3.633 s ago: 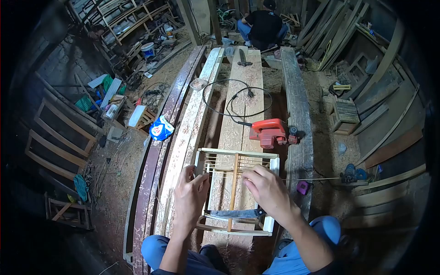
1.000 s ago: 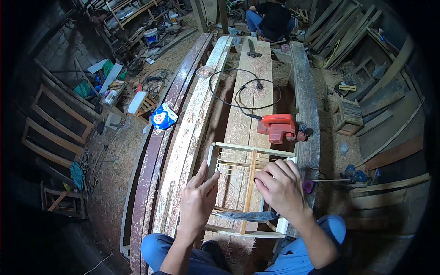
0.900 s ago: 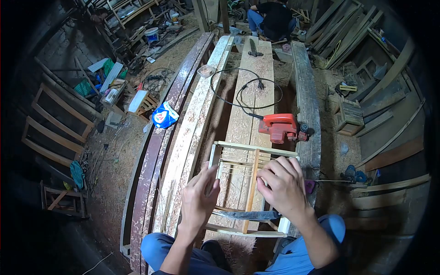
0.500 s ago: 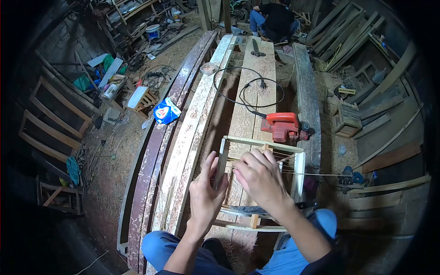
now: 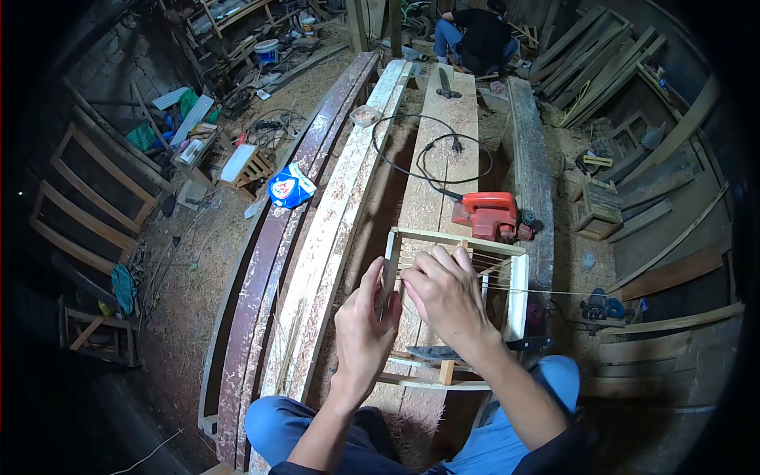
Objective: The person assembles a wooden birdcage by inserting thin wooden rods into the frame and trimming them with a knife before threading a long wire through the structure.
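A small wooden frame with thin strips strung across it lies in front of me on the boards. My left hand holds its left rail, fingers on the outer side and thumb on the inner side. Just inside that rail, my right hand has its fingers pinched on a thin strip, which runs out to the right beyond the frame. Below, a knife lies across the near part of the frame, partly hidden by my right forearm.
A red electric planer with a looped black cable sits beyond the frame. Long planks covered in shavings stretch ahead. A blue packet lies on the dark beam. Another person crouches at the back.
The view has shifted slightly. My right hand has moved a little toward the left rail, and the strip's outer part has risen slightly. My left hand keeps its place at the rail.
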Demonstrator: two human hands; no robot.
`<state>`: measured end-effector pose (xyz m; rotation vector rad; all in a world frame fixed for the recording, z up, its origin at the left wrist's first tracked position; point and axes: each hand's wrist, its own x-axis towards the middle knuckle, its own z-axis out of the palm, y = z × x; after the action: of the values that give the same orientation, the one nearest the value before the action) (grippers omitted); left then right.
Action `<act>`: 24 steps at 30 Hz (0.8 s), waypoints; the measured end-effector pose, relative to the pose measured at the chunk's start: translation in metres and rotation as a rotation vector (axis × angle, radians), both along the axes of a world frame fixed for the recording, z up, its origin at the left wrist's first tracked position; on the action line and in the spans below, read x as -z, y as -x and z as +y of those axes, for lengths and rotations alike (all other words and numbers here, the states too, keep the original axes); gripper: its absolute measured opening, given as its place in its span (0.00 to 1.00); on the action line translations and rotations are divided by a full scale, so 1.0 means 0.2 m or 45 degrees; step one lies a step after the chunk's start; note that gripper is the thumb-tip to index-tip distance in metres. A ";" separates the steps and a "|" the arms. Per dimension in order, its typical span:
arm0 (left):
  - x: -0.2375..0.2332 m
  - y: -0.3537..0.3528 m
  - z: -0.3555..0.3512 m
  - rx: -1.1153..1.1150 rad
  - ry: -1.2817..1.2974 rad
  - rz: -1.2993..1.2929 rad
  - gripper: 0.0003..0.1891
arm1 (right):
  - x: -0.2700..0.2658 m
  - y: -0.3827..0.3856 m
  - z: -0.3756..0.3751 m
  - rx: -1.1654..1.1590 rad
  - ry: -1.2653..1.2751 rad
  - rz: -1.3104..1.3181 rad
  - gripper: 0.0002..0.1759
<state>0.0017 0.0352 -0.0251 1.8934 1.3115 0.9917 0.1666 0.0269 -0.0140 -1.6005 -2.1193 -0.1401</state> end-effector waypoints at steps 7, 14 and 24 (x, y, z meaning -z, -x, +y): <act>0.01 0.00 -0.01 0.001 0.022 -0.013 0.29 | 0.00 0.01 0.00 -0.005 -0.037 0.076 0.02; 0.01 0.00 -0.01 0.000 0.064 0.039 0.34 | 0.01 0.02 0.02 -0.012 -0.052 0.052 0.02; 0.03 0.00 -0.01 -0.018 0.002 0.054 0.34 | 0.02 0.02 0.02 -0.012 -0.063 0.062 0.02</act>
<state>0.0009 0.0332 -0.0319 1.9162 1.3514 0.9628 0.1629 0.0304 -0.0181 -1.5497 -2.0703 -0.1476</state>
